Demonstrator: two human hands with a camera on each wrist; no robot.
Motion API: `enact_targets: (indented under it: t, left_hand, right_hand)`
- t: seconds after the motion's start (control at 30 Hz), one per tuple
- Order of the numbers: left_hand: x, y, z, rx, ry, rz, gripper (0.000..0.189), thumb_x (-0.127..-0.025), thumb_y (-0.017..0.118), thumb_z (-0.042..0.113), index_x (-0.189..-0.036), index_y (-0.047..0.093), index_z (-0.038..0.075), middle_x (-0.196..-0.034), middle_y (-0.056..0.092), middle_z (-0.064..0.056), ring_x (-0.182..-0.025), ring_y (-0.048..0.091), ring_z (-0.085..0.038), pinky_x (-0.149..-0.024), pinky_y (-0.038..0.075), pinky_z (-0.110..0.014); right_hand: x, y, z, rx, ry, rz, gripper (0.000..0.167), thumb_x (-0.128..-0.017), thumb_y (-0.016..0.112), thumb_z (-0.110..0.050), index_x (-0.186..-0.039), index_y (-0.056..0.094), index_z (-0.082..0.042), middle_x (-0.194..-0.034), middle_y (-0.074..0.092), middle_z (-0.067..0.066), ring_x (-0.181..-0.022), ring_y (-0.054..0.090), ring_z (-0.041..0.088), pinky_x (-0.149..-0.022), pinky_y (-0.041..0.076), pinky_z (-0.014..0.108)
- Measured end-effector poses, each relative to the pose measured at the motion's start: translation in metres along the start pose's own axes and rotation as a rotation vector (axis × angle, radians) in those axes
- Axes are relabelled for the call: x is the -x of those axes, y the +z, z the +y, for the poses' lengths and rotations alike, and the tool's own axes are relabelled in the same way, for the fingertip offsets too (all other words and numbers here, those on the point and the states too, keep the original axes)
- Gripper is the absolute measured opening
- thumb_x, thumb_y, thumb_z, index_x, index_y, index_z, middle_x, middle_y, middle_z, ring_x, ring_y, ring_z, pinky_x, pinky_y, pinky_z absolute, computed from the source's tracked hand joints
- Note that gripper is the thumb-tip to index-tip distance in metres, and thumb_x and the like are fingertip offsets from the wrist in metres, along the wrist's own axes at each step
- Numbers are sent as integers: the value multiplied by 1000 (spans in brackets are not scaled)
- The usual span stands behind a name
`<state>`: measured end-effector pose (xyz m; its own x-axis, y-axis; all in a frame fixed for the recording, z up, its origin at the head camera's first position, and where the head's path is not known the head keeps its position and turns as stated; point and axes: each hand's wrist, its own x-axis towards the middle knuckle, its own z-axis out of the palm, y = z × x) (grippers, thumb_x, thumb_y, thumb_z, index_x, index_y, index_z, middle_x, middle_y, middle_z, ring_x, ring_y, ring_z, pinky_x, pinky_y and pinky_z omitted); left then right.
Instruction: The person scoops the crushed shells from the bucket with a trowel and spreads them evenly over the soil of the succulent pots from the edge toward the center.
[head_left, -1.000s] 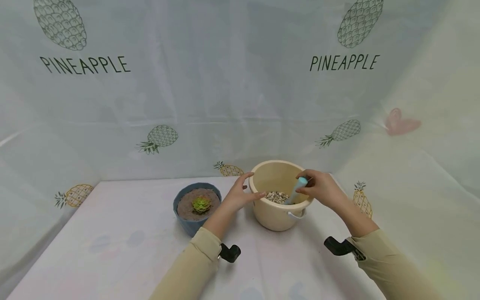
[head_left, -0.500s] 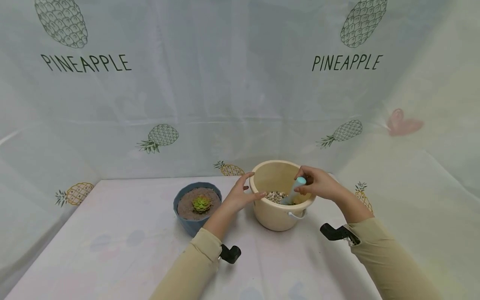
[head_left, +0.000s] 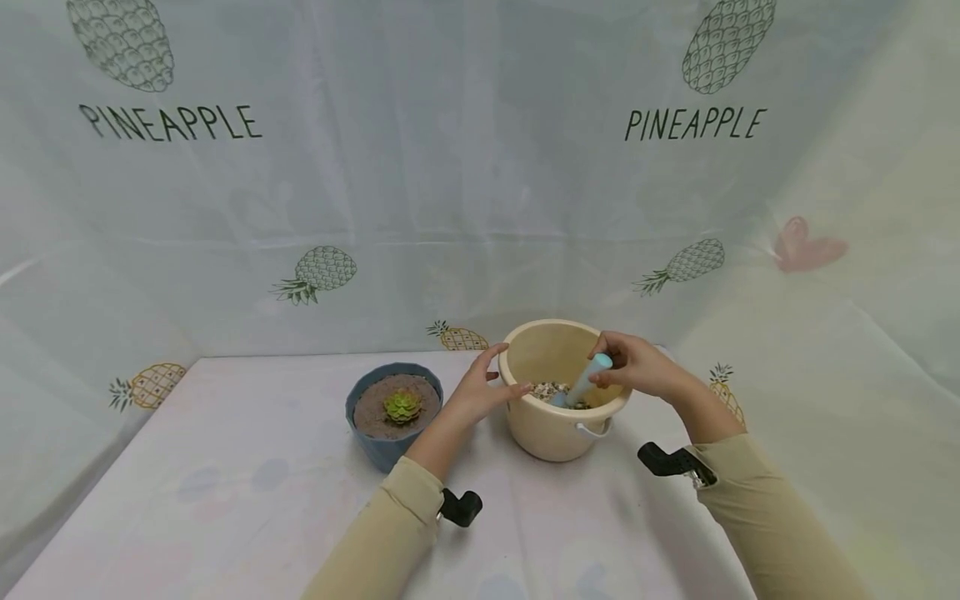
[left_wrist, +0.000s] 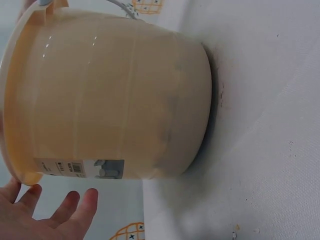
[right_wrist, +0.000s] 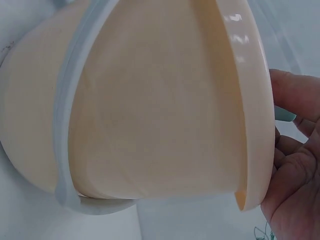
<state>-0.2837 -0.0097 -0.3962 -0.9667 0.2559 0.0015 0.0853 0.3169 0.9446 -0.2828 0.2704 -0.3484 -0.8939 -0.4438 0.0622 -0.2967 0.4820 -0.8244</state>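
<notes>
A cream plastic bucket (head_left: 551, 437) stands upright on the table, with gravel (head_left: 545, 389) visible inside it. My left hand (head_left: 480, 392) rests on its left rim, thumb and fingers spread wide; the left wrist view shows fairly straight fingers (left_wrist: 86, 207) touching near the rim. Over the right rim, my right hand (head_left: 636, 364) grips the light-blue handle of a small shovel (head_left: 587, 382). The shovel slants down to the left, its lower end in the gravel and partly hidden. From the right wrist view, the bucket wall hides most of the shovel.
Left of the bucket, a blue-grey pot (head_left: 382, 454) holds brown soil and a green succulent (head_left: 402, 407). The bucket's pale carrying handle (right_wrist: 62, 115) hangs down outside. Behind the table (head_left: 247, 517) hangs a pineapple-print curtain (head_left: 450, 167).
My right hand has shifted slightly left, and the shovel's lower end has moved left through the gravel. The left hand and bucket stay put.
</notes>
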Motion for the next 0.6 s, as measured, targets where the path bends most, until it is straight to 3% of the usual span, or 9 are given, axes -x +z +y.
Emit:
enact_targets:
  t: [0.2,0.4,0.6]
  left_hand:
    - [1,0,-2,9,-10,4,82,-82,81,32,-150,36,28,-157,26,-8,-131,44,-34,-97,42,-56]
    - [1,1,-4,26,-17,11,82,-82,81,31,-150,37,29,-158,26,-7,-131,44,-34,-97,43,-56]
    - [0,1,-3,48,-18,1,82,-82,81,35,-151,36,31,-158,25,-6,-132,44,-32,-98,42,-54]
  right_hand:
    - [-1,-1,0,-33,34,-4,25,-90,69,-3,-108,53,6,-91,65,16,-83,66,29,-72,56,47]
    - [0,-2,3,-73,23,-3,25,-91,70,-6,-106,53,4,-94,65,17,-86,64,29,-72,56,38]
    - [1,-7,7,-92,-6,26,26,-90,71,-10,-104,53,3,-98,64,19,-89,65,29,-77,55,37]
